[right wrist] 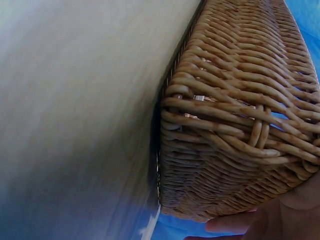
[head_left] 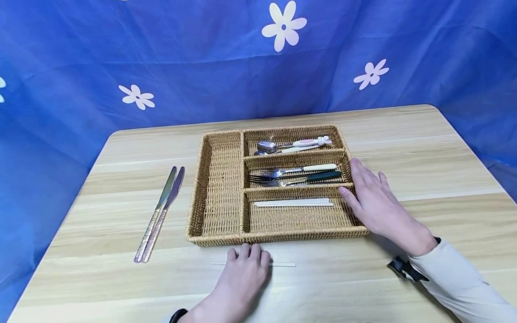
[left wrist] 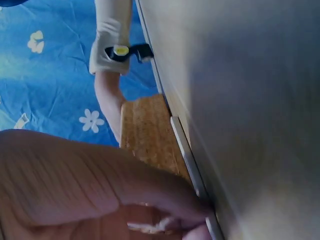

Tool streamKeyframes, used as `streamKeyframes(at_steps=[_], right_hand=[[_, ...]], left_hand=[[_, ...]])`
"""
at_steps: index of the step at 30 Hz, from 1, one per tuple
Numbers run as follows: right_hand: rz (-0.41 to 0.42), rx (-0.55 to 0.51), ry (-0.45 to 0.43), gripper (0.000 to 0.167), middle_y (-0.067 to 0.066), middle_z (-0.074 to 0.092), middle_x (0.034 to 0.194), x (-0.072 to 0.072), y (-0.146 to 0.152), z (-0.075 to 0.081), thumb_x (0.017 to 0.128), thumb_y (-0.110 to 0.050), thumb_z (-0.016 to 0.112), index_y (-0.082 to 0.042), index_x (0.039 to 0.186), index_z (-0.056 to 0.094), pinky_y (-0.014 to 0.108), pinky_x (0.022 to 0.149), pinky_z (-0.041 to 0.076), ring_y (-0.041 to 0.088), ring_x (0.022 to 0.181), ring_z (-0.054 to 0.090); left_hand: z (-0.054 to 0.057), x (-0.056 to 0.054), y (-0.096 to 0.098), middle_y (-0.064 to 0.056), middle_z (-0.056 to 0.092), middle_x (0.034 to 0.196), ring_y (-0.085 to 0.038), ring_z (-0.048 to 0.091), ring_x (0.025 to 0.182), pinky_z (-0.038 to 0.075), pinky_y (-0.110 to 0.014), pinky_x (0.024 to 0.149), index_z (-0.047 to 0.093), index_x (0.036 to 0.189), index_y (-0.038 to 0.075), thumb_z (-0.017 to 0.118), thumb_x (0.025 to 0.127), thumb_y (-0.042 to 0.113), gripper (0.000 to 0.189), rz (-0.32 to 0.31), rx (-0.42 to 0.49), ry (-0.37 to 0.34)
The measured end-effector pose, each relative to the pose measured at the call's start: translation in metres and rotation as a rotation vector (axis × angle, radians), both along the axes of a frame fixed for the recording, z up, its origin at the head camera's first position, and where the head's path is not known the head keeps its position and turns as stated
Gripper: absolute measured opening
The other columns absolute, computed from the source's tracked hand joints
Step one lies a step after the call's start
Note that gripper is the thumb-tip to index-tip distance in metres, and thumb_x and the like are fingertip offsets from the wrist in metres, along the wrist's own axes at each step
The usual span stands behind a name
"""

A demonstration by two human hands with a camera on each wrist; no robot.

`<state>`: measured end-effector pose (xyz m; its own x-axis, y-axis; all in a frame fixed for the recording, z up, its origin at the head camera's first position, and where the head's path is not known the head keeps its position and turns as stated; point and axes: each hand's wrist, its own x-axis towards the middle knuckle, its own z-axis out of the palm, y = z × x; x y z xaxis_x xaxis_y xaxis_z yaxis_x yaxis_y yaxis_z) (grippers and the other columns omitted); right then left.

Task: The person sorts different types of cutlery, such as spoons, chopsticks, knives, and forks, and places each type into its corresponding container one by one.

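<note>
My left hand (head_left: 243, 276) is at the table's front, just before the basket, pinching a thin white chopstick (head_left: 282, 264) that lies flat on the wood. In the left wrist view the thumb and a fingertip meet at the chopstick (left wrist: 186, 152). My right hand (head_left: 379, 208) rests against the right side of the woven basket (head_left: 282, 235), thumb over the rim and fingers fairly straight along the outside. More white chopsticks (head_left: 292, 202) lie in the basket's front compartment. Forks (head_left: 296, 176) fill the middle one, and spoons (head_left: 291, 144) the back one.
Left of the basket, two table knives (head_left: 159, 217) with patterned handles lie side by side on the wooden table (head_left: 101, 211). The basket's long left compartment (head_left: 222, 188) shows bare weave. Behind the table hangs a blue cloth (head_left: 202, 63) with white flowers.
</note>
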<state>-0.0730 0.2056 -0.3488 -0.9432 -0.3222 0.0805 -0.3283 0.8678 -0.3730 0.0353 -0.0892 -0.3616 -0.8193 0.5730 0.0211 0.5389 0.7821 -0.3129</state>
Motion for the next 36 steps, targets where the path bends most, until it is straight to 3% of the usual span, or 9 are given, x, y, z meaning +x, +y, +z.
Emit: streamKeyframes(at_steps=[4,8,15,17,21,25,28,33,36], right_hand=[[-0.001,0.004,0.004,0.073,0.028,0.010,0.157,0.000,0.000,0.000,0.105,-0.042,0.031,0.007,0.151,0.002,0.069,0.110,0.006,0.046,0.142,0.015],[-0.003,0.010,0.003,0.073,0.028,0.010,0.157,0.000,0.000,0.000,0.105,-0.042,0.030,0.006,0.151,0.001,0.069,0.110,0.006,0.046,0.142,0.015],[-0.006,0.012,0.011,0.073,0.028,0.010,0.157,0.000,0.001,0.000,0.104,-0.042,0.031,0.006,0.151,0.002,0.069,0.110,0.007,0.045,0.142,0.015],[-0.009,0.013,0.007,0.073,0.028,0.010,0.156,0.000,0.002,0.000,0.104,-0.042,0.031,0.007,0.151,0.003,0.069,0.110,0.007,0.046,0.142,0.015],[-0.013,0.015,0.005,0.073,0.029,0.011,0.156,0.001,0.003,0.000,0.104,-0.042,0.031,0.007,0.151,0.003,0.070,0.110,0.007,0.046,0.142,0.016],[-0.011,0.014,0.009,0.073,0.028,0.011,0.156,0.001,0.002,-0.002,0.104,-0.041,0.032,0.007,0.151,0.004,0.070,0.109,0.007,0.047,0.142,0.016],[-0.008,0.011,0.014,0.073,0.029,0.012,0.156,0.001,0.000,-0.002,0.104,-0.041,0.032,0.007,0.151,0.005,0.070,0.109,0.008,0.047,0.141,0.017],[-0.008,0.006,0.015,0.073,0.029,0.012,0.156,0.000,-0.001,-0.002,0.104,-0.042,0.032,0.007,0.151,0.005,0.070,0.109,0.008,0.046,0.142,0.017],[-0.008,0.006,0.013,0.073,0.028,0.011,0.157,0.000,-0.002,-0.001,0.104,-0.042,0.031,0.006,0.151,0.004,0.069,0.110,0.007,0.045,0.142,0.016]], left_hand=[[0.005,-0.003,-0.002,-0.006,0.053,0.077,-0.021,0.054,0.070,0.056,-0.038,0.059,0.060,0.087,0.006,0.080,0.054,0.009,0.039,-0.049,0.016,-0.014],[0.012,-0.003,0.000,-0.005,0.050,0.074,-0.018,0.052,0.067,0.053,-0.031,0.052,0.056,0.082,0.005,0.077,0.049,0.006,0.039,-0.106,0.059,0.018],[0.037,-0.007,0.009,-0.001,0.045,0.072,-0.015,0.047,0.064,0.043,-0.025,0.048,0.054,0.083,0.005,0.068,0.067,0.007,0.022,-0.246,0.125,0.192],[0.048,-0.012,0.015,-0.001,0.043,0.070,-0.014,0.045,0.062,0.040,-0.023,0.047,0.052,0.082,0.006,0.060,0.072,0.005,0.014,-0.282,0.151,0.244],[0.065,-0.029,0.026,0.001,0.044,0.069,-0.012,0.044,0.059,0.039,-0.021,0.046,0.051,0.080,0.008,0.059,0.076,0.003,0.010,-0.315,0.140,0.327],[0.068,-0.053,0.036,0.003,0.048,0.067,-0.009,0.047,0.059,0.042,-0.020,0.048,0.054,0.078,0.011,0.065,0.079,0.005,0.013,-0.295,0.084,0.351],[0.063,-0.069,0.044,0.002,0.052,0.068,-0.009,0.050,0.060,0.043,-0.019,0.049,0.057,0.079,0.011,0.066,0.077,0.000,0.014,-0.288,0.067,0.259],[0.057,-0.092,0.054,-0.005,0.061,0.081,-0.017,0.058,0.071,0.052,-0.020,0.058,0.064,0.095,0.004,0.067,0.073,-0.008,0.026,-0.264,0.103,-0.081],[0.052,-0.103,0.057,-0.006,0.062,0.083,-0.018,0.059,0.072,0.054,-0.021,0.061,0.065,0.098,0.002,0.069,0.074,-0.009,0.027,-0.239,0.101,-0.203]])
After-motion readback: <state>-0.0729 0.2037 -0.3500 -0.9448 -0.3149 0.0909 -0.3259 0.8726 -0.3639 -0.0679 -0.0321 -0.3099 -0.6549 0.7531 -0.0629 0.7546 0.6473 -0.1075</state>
